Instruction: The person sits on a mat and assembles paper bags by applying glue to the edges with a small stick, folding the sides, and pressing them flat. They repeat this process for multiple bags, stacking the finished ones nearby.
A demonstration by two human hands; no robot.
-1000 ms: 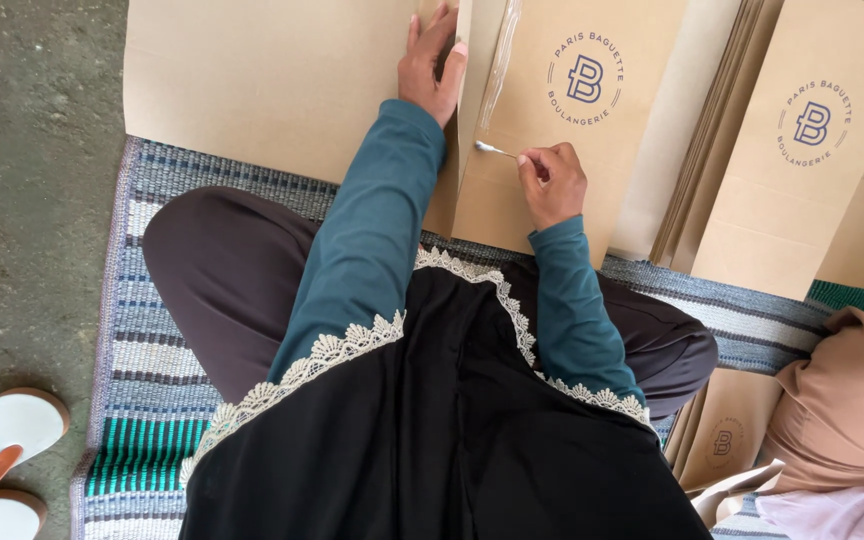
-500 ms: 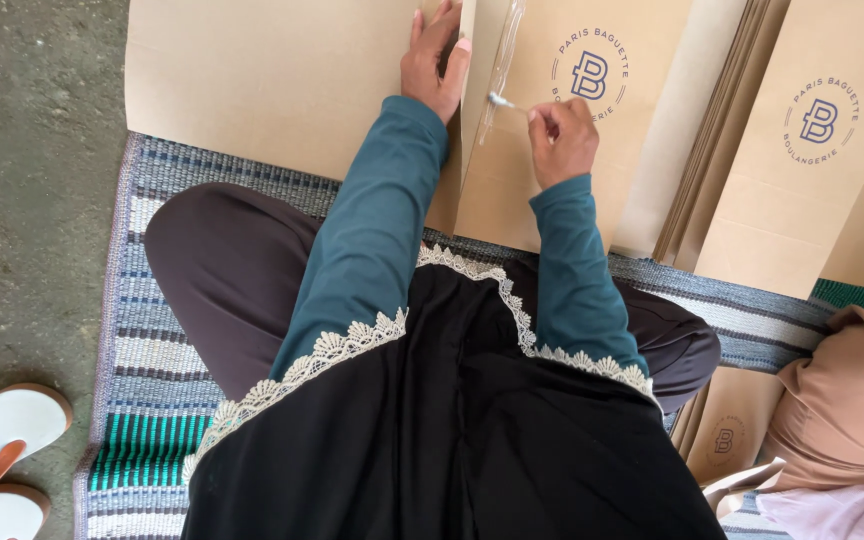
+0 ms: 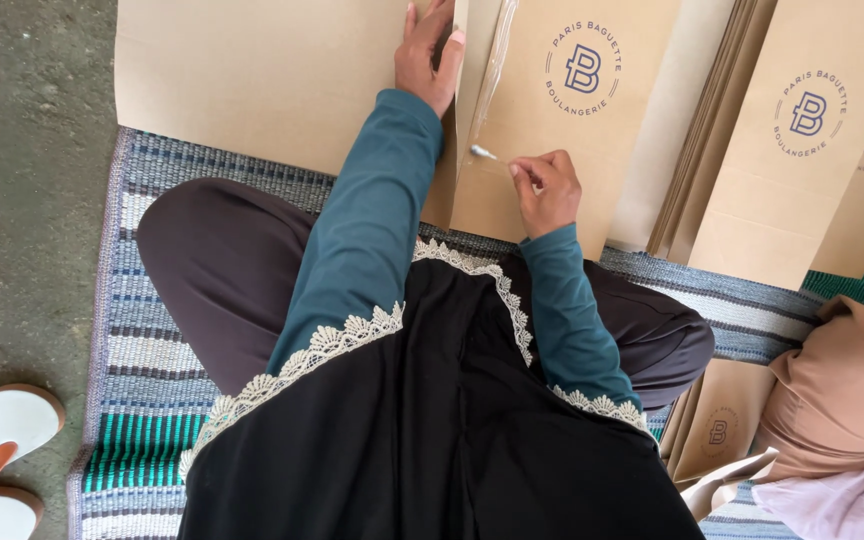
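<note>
Right, down on the mat, here is how it stands:

Paper bag: a flat brown paper bag with a round dark-blue emblem lies on the floor just ahead of the person's knees, its left edge folded up as a narrow flap.
Glue stick tool: a thin white-tipped stick touches the paper bag's left flap, low down, beside a shiny wet streak running up that flap.
Right hand: the right hand rests on the lower part of the paper bag, fingers pinched narrow on the end of the stick.
Left hand: the left hand lies flat, fingers spread and pressed down, touching the paper bag's left edge where it meets a large plain sheet.
Brown sheet: the wide blank brown sheet spreads out left of the paper bag.
Stack of bags: more printed bags overlap in a fan just right of the paper bag.
Mat: a striped woven mat in blue, grey and green lies under the person, nearer the camera than the paper bag.
Sandals: white sandals sit on the concrete, well left of and below the paper bag.
Neighbour: another person's tan sleeve shows far right, below the stack.
</note>
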